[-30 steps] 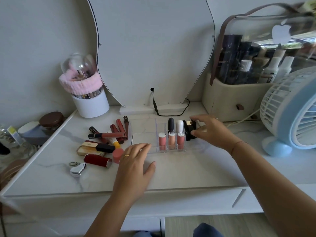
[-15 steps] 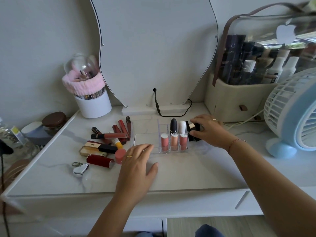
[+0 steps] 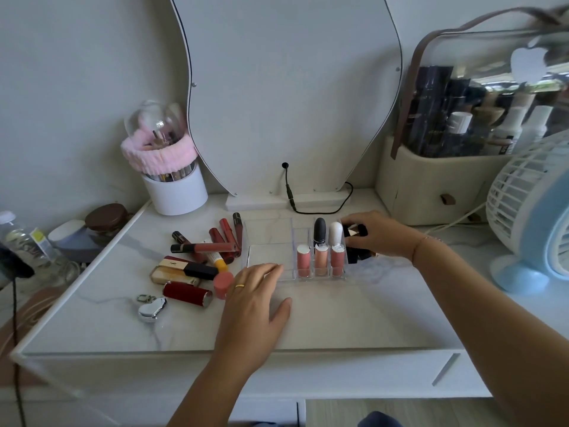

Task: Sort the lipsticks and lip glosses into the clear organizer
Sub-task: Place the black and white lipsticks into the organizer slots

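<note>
- Head view shows the clear organizer [image 3: 295, 251] standing on the white tabletop [image 3: 354, 315], in front of the mirror [image 3: 289, 87].
- Done so far: three pink-bodied tubes [image 3: 320, 261] stand upright in the front row of small compartments. Behind them stand a black-capped lipstick [image 3: 319, 230] and a white-capped lipstick [image 3: 336, 232].
- In hand: the right hand [image 3: 380, 234] is at the organizer's right end, fingers curled around a black-and-gold lipstick [image 3: 355, 231]. Whether this item is already seated in a compartment cannot be told; the hand covers its lower part.
- More dark items sit just below the right hand at the organizer's right edge; their exact placement is hidden.
- The left hand [image 3: 257, 306] rests flat on the tabletop, fingers spread and holding nothing, fingertips touching the organizer's front left edge. Judged function: steadying the organizer.
- Left to do: a loose pile of lip glosses [image 3: 215, 241] lies on the tabletop just left of the organizer. Near it lie a black-and-gold tube [image 3: 187, 266], a dark red lipstick [image 3: 187, 293] and a pink round-capped item [image 3: 223, 283].
- The organizer's larger left section appears unfilled.
- Judged progress: less than half complete.
</note>
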The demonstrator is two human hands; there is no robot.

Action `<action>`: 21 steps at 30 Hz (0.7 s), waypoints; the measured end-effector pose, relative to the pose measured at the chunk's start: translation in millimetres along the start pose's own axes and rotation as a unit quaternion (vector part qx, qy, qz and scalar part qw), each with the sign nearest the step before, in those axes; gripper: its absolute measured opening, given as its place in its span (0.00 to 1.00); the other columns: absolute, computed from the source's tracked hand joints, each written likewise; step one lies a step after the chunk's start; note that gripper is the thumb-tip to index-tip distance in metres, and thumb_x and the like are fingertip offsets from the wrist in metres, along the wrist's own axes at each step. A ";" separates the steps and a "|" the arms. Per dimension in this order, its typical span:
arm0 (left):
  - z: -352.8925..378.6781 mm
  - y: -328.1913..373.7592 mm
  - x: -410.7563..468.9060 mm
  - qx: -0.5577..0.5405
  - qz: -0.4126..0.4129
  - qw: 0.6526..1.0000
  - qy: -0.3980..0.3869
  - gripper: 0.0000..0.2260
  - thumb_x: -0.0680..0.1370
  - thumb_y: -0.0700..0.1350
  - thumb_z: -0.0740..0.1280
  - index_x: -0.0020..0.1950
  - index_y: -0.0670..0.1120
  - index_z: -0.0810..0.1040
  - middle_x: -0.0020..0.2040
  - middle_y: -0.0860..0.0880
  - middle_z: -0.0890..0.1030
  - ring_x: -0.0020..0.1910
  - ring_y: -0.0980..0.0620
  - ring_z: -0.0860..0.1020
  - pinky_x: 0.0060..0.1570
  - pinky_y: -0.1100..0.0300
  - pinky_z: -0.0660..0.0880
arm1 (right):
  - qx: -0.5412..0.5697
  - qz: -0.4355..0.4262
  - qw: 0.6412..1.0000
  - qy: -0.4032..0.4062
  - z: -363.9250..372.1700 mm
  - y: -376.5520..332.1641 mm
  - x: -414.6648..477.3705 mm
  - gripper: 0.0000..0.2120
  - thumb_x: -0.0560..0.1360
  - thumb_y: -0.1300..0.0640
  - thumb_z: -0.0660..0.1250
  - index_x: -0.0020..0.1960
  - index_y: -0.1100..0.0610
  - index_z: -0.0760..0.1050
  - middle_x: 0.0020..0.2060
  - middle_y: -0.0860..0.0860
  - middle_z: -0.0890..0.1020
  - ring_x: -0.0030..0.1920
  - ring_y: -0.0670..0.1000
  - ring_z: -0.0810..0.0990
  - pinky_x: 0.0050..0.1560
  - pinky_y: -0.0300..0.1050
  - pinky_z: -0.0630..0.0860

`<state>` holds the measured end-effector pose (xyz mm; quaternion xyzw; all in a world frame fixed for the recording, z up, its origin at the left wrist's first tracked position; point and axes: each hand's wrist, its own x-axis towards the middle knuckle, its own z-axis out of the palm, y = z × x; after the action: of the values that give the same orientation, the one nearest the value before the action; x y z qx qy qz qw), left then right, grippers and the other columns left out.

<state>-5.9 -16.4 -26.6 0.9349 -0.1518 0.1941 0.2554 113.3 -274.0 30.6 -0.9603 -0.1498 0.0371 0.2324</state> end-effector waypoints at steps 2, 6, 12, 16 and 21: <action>0.6 -0.5 0.1 0.001 0.000 1.000 0.000 0.22 0.75 0.49 0.65 0.68 0.50 0.69 0.65 0.55 0.71 0.67 0.54 0.63 0.64 0.60 0.60 | -0.024 0.005 1.000 0.012 1.1 4.6 -6.0 0.24 0.71 0.44 0.66 0.66 0.49 0.70 0.60 0.49 0.77 0.58 0.51 0.75 0.62 0.53 0.72; 0.8 -0.9 0.6 0.004 0.001 1.000 0.000 0.22 0.75 0.49 0.65 0.68 0.50 0.69 0.65 0.55 0.71 0.67 0.54 0.63 0.64 0.60 0.60 | -0.099 0.012 0.994 0.038 1.5 12.4 -16.1 0.30 0.69 0.40 0.66 0.68 0.50 0.67 0.67 0.48 0.69 0.67 0.52 0.65 0.67 0.58 0.63; 0.0 0.2 0.0 0.001 -0.003 1.000 -0.001 0.22 0.75 0.49 0.65 0.68 0.50 0.69 0.65 0.55 0.71 0.67 0.54 0.63 0.64 0.60 0.60 | -0.097 -0.008 0.995 0.021 -2.5 12.2 -19.0 0.28 0.69 0.43 0.68 0.67 0.51 0.69 0.67 0.49 0.70 0.67 0.53 0.65 0.68 0.54 0.63; -0.1 -0.3 -0.4 0.003 -0.002 1.000 -0.004 0.22 0.75 0.50 0.65 0.69 0.51 0.68 0.66 0.55 0.70 0.67 0.55 0.63 0.64 0.61 0.61 | -0.080 -0.025 0.996 -0.012 -7.0 16.9 -24.7 0.31 0.70 0.46 0.69 0.69 0.52 0.66 0.68 0.50 0.68 0.66 0.51 0.65 0.66 0.44 0.61; 0.0 0.0 0.2 0.001 -0.001 1.000 -0.002 0.22 0.75 0.49 0.65 0.68 0.50 0.68 0.65 0.54 0.71 0.67 0.54 0.64 0.64 0.59 0.62 | -0.095 -0.024 0.995 -0.015 -5.5 18.6 -29.0 0.31 0.68 0.46 0.71 0.69 0.48 0.67 0.70 0.48 0.66 0.69 0.51 0.62 0.69 0.49 0.60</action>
<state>-5.7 -16.4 -26.5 0.9357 -0.1511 0.1923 0.2544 91.5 -301.1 27.1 -0.9735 -0.1792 0.0316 0.1387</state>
